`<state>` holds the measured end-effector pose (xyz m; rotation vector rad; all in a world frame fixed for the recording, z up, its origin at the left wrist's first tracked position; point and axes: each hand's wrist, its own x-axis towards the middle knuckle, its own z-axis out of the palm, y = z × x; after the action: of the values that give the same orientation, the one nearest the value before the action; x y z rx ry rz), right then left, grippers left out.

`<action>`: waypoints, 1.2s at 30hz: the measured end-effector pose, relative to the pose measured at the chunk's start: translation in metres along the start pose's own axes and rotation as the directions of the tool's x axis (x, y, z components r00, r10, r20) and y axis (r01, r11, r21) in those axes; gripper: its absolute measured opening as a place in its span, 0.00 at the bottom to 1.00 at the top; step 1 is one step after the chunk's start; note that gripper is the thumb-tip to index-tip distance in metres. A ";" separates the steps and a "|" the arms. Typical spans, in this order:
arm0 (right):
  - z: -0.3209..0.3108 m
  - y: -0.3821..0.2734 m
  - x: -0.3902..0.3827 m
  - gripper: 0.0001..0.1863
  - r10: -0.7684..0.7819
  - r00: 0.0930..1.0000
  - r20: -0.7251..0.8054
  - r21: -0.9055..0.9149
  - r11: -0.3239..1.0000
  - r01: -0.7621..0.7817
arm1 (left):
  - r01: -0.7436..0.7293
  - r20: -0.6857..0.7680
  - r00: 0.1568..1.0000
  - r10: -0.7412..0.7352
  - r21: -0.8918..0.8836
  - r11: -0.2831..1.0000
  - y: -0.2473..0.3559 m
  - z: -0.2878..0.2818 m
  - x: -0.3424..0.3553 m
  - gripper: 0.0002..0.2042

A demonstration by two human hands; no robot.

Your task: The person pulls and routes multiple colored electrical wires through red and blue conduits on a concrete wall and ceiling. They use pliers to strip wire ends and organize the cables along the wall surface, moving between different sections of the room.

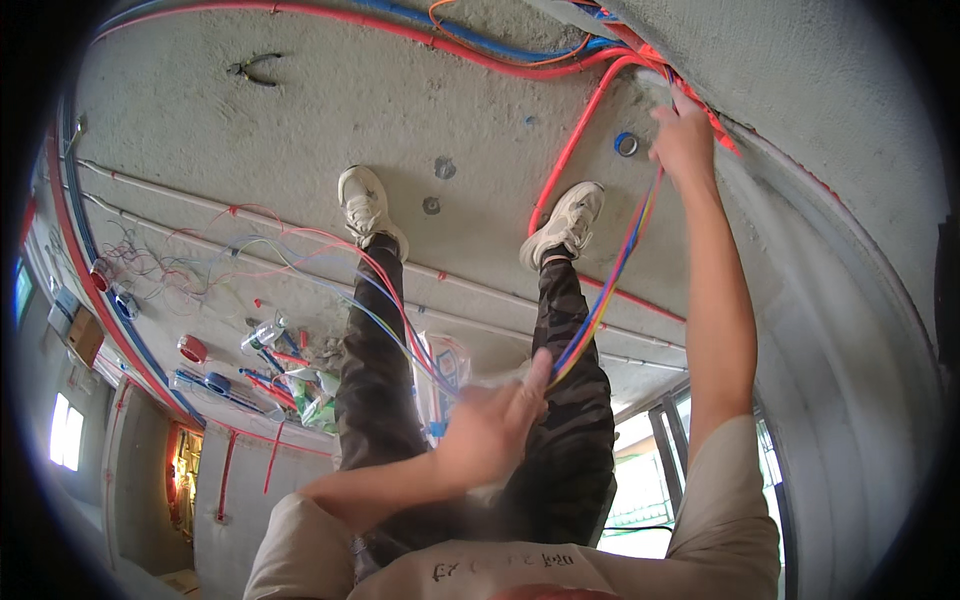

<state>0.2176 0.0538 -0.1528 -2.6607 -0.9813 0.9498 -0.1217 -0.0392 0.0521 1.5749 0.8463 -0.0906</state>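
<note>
My left hand [485, 425], slightly blurred, grips a bundle of red, blue and yellow wires [608, 290] low in front of my body. From it, thinner loose strands [285, 240] trail across the floor to the left. My right hand [683, 135] is raised along the bundle to the upper right, its fingers closed around the wires beside the ends of red and blue conduits [640, 50] at the wall's foot. The exact point where the wires enter is hidden by my fingers.
Pliers [255, 70], a blue tape roll [626, 144] and white pipes [160, 185] lie on the concrete floor [300, 120]. My shoes [365, 205] stand among the pipes. Red coils [192, 349], scraps and bags [310, 395] are at the left; a rough wall [840, 70] rises at the right.
</note>
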 end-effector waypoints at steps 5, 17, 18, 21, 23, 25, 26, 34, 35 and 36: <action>-0.032 0.013 -0.005 0.26 0.062 0.991 0.117 -0.035 0.998 -0.058 | -0.107 0.108 0.988 0.110 -0.032 0.994 0.025 0.004 -0.005 0.42; 0.032 0.053 0.051 0.25 -0.219 0.962 -0.160 -0.163 0.968 0.193 | 0.005 0.041 0.999 -0.006 0.012 1.000 -0.013 0.038 0.041 0.37; 0.029 0.046 0.042 0.25 -0.181 0.973 -0.141 -0.143 0.977 0.161 | 0.019 0.047 0.999 -0.020 0.013 1.000 -0.010 0.034 0.039 0.36; 0.017 0.032 0.031 0.24 -0.150 0.988 -0.034 -0.220 0.966 0.139 | 0.017 -0.026 0.999 -0.018 -0.011 1.000 -0.005 0.028 0.041 0.36; 0.011 0.043 0.052 0.23 -0.253 0.965 0.072 -0.329 0.907 0.262 | 0.013 -0.065 0.998 -0.015 -0.024 1.000 -0.003 0.030 0.054 0.35; 0.021 0.052 0.071 0.23 -0.251 0.968 -0.010 -0.295 0.926 0.237 | 0.032 -0.069 0.997 -0.033 -0.012 0.999 -0.004 0.035 0.075 0.35; 0.029 0.061 0.078 0.24 -0.295 0.953 -0.074 -0.328 0.909 0.256 | -0.012 -0.091 0.996 0.010 -0.011 1.000 -0.009 0.042 0.089 0.35; -0.024 0.004 -0.022 0.33 0.141 0.979 0.149 0.241 0.955 -0.174 | -0.084 0.004 0.996 0.084 0.196 0.977 0.041 0.013 0.039 0.38; -0.031 0.010 -0.018 0.32 0.132 0.983 0.131 0.204 0.966 -0.157 | -0.123 0.085 0.991 0.103 0.282 0.951 0.057 0.002 0.025 0.35; -0.036 0.014 -0.009 0.31 0.112 0.987 0.113 0.176 0.976 -0.131 | -0.121 0.118 0.989 0.092 0.270 0.955 0.065 -0.001 0.011 0.35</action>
<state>0.2415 0.0404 -0.1250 -2.5635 -0.7165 1.1526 -0.0778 -0.0298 0.1004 1.8585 0.6858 -0.2197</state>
